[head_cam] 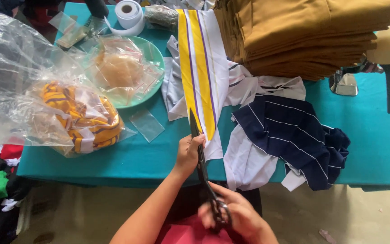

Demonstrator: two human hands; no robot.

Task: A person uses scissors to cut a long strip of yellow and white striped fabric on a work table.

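My right hand [240, 217] grips the black handles of a pair of large scissors [200, 158] near the bottom edge. The blades point up along the left edge of a white fabric strip [201, 68] with yellow and thin purple stripes. My left hand [188, 151] holds the lower end of that strip, fingers pinched against the blade. The strip lies lengthwise on a teal table [136, 158].
A navy striped garment on white fabric [290, 135] lies right of the strip. A stack of mustard-brown cloth [308, 36] sits at the back. On the left are clear plastic bags [32, 90], a green plate [152, 54] and a tape roll [128, 13].
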